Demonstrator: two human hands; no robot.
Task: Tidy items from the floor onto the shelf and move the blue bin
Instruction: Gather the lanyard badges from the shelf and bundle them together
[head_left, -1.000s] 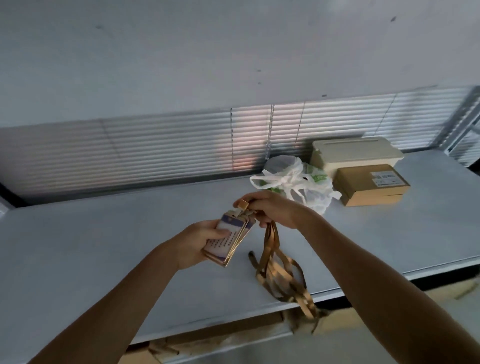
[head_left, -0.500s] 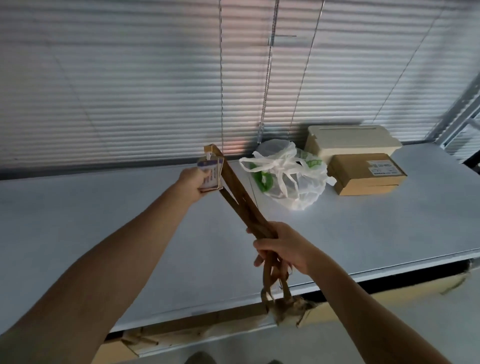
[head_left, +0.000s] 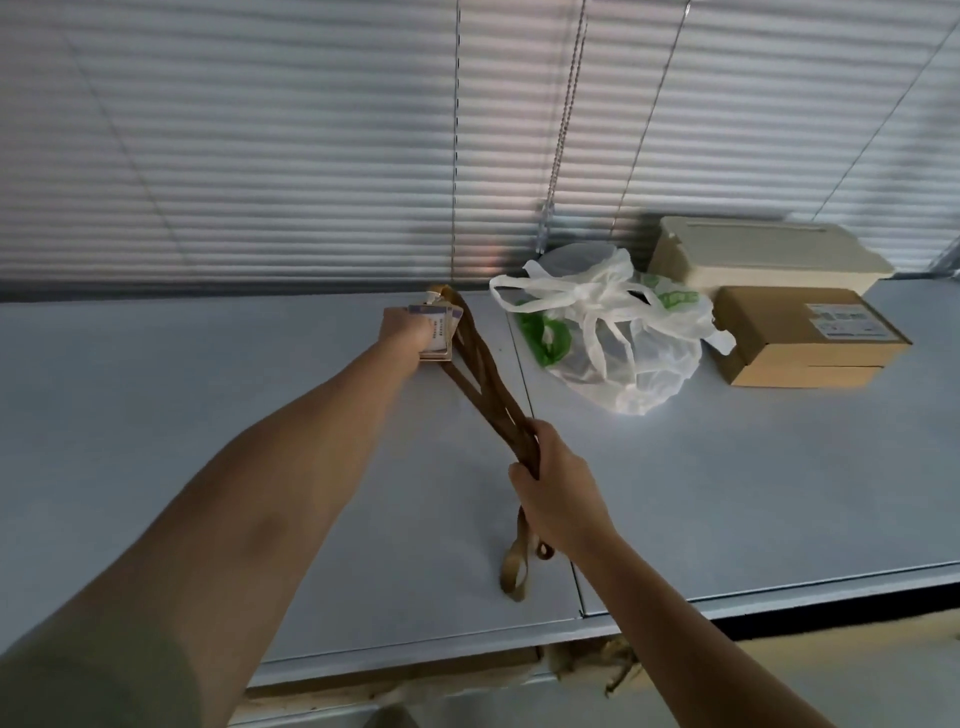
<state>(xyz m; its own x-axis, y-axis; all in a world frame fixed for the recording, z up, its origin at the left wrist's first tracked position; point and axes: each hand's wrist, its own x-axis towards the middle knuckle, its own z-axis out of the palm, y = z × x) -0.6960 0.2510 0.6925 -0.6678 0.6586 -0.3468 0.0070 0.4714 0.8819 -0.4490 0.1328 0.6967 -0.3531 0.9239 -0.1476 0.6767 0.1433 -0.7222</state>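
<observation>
Placing lanyard badges on shelf (head_left: 208, 415). My left hand (head_left: 408, 328) clamps badge stack (head_left: 437, 332) far back; right hand (head_left: 558, 488) fisted round brown lanyards (head_left: 480, 371). Next, I judge: lower, release both. Blue bin unseen.

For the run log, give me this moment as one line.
left hand: grips badge cards | right hand: grips lanyard straps | over shelf
</observation>
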